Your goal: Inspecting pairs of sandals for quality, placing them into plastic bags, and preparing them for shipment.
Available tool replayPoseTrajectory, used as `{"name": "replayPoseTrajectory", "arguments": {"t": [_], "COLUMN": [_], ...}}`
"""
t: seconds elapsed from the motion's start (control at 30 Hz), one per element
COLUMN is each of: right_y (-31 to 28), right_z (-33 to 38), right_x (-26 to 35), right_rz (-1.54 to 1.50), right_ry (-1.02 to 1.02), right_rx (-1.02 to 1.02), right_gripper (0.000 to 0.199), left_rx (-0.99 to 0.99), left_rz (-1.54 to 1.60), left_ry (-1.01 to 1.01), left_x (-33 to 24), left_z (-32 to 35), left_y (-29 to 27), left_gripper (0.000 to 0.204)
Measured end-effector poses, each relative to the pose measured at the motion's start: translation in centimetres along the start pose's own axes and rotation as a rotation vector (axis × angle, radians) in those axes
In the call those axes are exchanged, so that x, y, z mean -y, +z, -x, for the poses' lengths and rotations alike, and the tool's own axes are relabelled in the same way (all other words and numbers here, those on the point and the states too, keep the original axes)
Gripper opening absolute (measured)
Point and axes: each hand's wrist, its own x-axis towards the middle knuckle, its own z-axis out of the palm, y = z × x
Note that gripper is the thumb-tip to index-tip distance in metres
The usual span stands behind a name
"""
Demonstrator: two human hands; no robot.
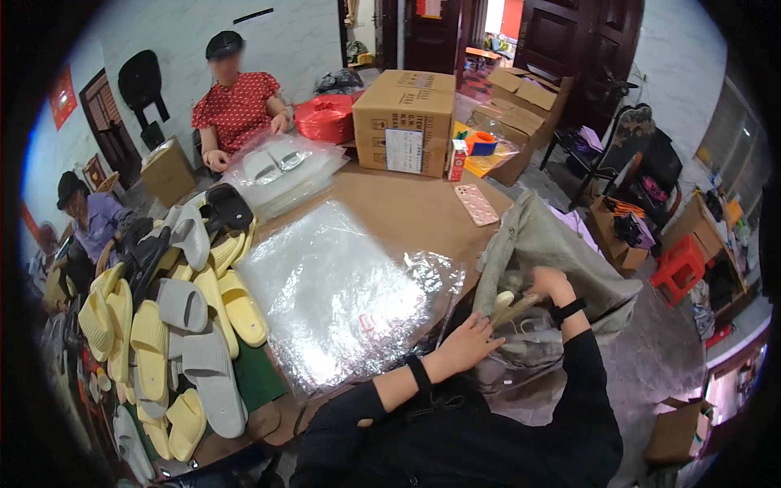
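The wearer's right hand (550, 283) reaches into the open mouth of a grey-green woven sack (602, 289), its fingers curled down over the contents; whether they close on anything cannot be told. The left hand (465, 348) lies at the near side of the same mouth, fingers extended and slightly spread, and its hold cannot be told either. Between the hands, clear plastic and a pale object (503, 300) show inside the sack, which sits at the right edge of the brown worktop (407, 215). Left of the sack, a shiny pile of clear plastic bags (325, 285) reaches toward the worktop's near edge. A phone in a pink patterned case (476, 205) lies by the right edge, beyond the sack. Near the far edge stand a cardboard box (404, 122) and, beside it, a red roll (325, 118). At the far left corner, a co-worker in a red patterned top (236, 110) touches bagged pale slippers (277, 161). Yellow, grey and black slippers (215, 358) crowd the left edge.
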Motion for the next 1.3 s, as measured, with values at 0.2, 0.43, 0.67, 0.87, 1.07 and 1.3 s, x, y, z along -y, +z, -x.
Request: {"name": "replayPoseTrajectory", "arguments": {"t": [0.2,0.43,0.67,0.87,1.07,1.3], "right_y": [-6.3,-5.2,-3.5,-1.8,-2.5,-4.4], "right_z": [5.1,-0.1,2.1,4.7,6.8,15.4], "right_x": [11.1,22.1,29.2,34.0,37.7,34.7], "right_rz": [-0.666,-0.074,0.065,0.074,-0.101,-0.296], "right_ry": [-0.533,-1.205,-1.225,-0.96,-0.884,-1.77], "right_rx": [-0.431,-0.428,-0.124,-0.213,-0.25,0.559], "right_gripper": [0.052,0.05,0.059,0.064,0.069,0.075], "left_rx": [0.212,0.439,0.361,0.173,-0.185,-0.722], "left_rz": [-0.241,-0.235,-0.201,-0.273,-0.142,-0.093], "left_ry": [-0.853,-1.218,-1.361,-1.243,-1.241,-1.108], "left_x": [-1.7,-0.8,0.1,-3.6,-6.0,-6.2], "left_z": [5.0,12.5,18.4,19.4,21.6,21.4], "left_y": [-6.1,-5.8,-7.3,-15.2,-16.8,-20.5], "left_gripper": [0.058,0.063,0.063,0.062,0.052,0.033]}}
